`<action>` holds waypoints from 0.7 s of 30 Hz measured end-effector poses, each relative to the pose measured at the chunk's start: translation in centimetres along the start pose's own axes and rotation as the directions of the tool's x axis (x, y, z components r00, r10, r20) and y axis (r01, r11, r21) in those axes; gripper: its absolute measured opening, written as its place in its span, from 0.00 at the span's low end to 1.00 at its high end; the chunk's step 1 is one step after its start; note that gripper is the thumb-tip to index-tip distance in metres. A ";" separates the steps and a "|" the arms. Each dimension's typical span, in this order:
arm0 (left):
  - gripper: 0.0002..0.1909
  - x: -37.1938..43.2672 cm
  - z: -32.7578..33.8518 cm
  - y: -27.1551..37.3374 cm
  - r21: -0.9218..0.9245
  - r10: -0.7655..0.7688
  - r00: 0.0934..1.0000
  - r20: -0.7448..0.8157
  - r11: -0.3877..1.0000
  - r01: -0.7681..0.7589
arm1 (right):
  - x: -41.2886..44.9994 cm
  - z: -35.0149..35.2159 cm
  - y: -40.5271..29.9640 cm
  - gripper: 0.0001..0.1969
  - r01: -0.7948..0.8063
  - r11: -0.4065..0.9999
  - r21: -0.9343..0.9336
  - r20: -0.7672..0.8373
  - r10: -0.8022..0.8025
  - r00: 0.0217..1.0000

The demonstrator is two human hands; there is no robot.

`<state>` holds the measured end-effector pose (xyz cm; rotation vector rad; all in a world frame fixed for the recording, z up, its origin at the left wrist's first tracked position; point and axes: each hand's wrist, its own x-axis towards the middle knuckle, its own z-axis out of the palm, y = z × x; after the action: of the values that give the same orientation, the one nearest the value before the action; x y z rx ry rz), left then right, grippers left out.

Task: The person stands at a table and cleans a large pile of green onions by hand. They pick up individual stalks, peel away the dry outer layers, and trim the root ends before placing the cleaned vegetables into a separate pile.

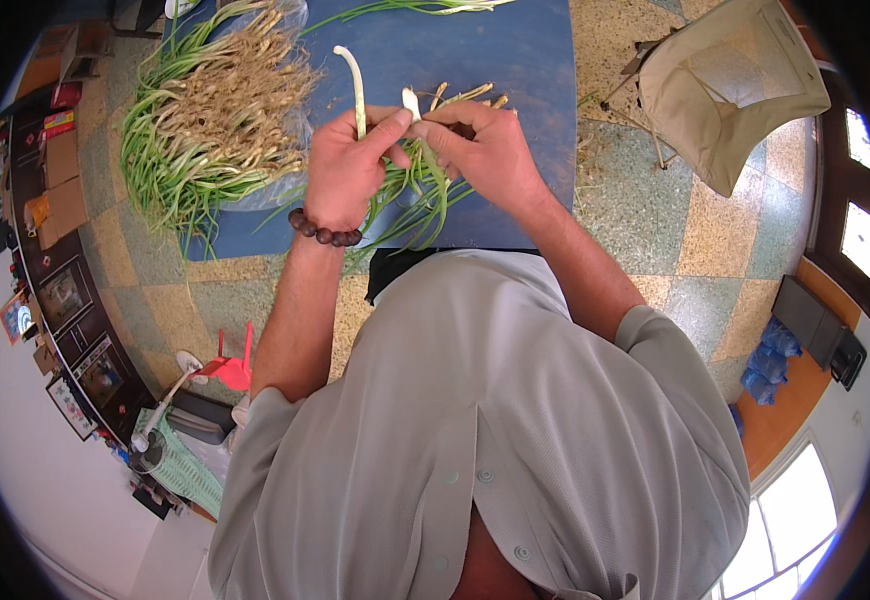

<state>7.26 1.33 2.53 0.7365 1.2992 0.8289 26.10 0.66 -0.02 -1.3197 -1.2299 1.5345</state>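
Note:
Both my hands meet above the blue tabletop [532,45]. My left hand [345,169], with a dark bead bracelet on the wrist, has one pale scallion stalk [356,82] standing up between its fingers. A second scallion's white end [410,101] is pinched between the fingertips of my left hand and my right hand [487,146]. Green leaves [424,210] hang or lie below the hands; which stalks they belong to is partly hidden. Behind my right hand, several brownish stalk ends [476,91] lie on the table.
A large heap of unpeeled scallions [232,97] with brown roots lies on clear plastic [259,196] at the table's left. More green stalks [420,6] lie at the far edge. A beige folding chair [727,90] stands right; a red stool [226,371] is at lower left.

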 end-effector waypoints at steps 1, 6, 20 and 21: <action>0.09 0.0 0.3 0.1 -0.012 0.017 1.000 -0.002 1.000 -0.017 | 0.1 -0.1 0.0 0.14 -0.007 1.000 -0.006 0.011 0.007 1.000; 0.09 -0.2 0.3 0.6 0.083 -0.016 1.000 0.012 0.996 0.015 | 0.2 -0.5 0.3 0.14 -0.042 0.998 0.036 0.098 0.038 0.994; 0.08 1.8 -1.2 1.0 0.017 0.024 0.999 0.022 1.000 -0.024 | 0.6 -0.9 2.0 0.11 -0.168 0.933 0.318 0.109 0.140 0.984; 0.08 1.8 -1.3 1.1 0.008 0.053 0.998 0.035 0.999 -0.053 | 0.6 -0.9 2.0 0.11 -0.163 0.931 0.326 0.097 0.139 0.986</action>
<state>6.02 3.48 2.34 0.7920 1.2579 0.8498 27.01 0.85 -2.14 -1.1626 -0.8756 1.8221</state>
